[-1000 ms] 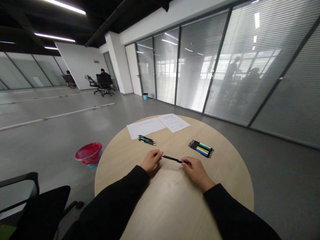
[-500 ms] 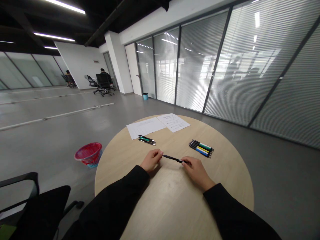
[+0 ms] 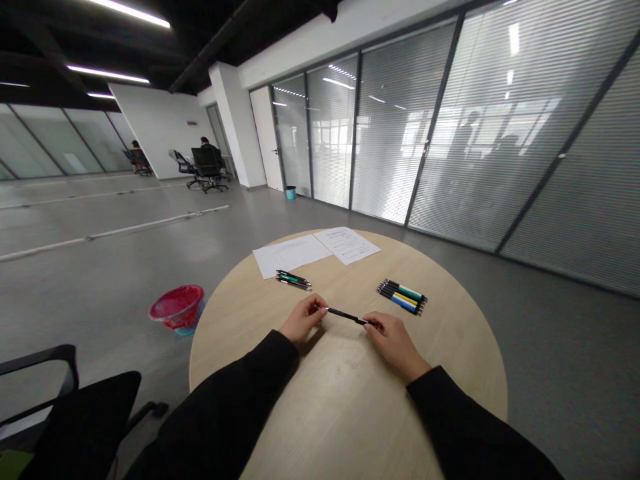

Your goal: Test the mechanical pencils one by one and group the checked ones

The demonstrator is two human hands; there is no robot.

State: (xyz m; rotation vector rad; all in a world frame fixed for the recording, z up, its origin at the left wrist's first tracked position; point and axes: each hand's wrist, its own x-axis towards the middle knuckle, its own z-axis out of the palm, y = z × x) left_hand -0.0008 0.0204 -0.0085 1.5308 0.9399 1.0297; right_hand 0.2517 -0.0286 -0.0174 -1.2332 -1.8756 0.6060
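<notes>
A black pen (image 3: 346, 315) spans the gap between my two hands, just above the round wooden table (image 3: 345, 413). My left hand (image 3: 306, 319) pinches its tip end with thumb and fingers. The other end is gripped by my right hand (image 3: 393, 339), whose fingers hide part of it. Beyond my left hand lies a small group of black and green pens (image 3: 294, 279). To the right, several pens with green, white, yellow and blue barrels (image 3: 402, 297) lie side by side in a row.
Two printed paper sheets (image 3: 295, 253) lie at the table's far edge. A red-lined basket (image 3: 177, 308) stands on the floor to the left, with a black chair (image 3: 85, 427) nearer me. Glass partitions (image 3: 385, 120) line the right. People sit in the background.
The fingers of my left hand have shifted slightly at the pen's tip end. My right hand and the pens on the table stay where they were.
</notes>
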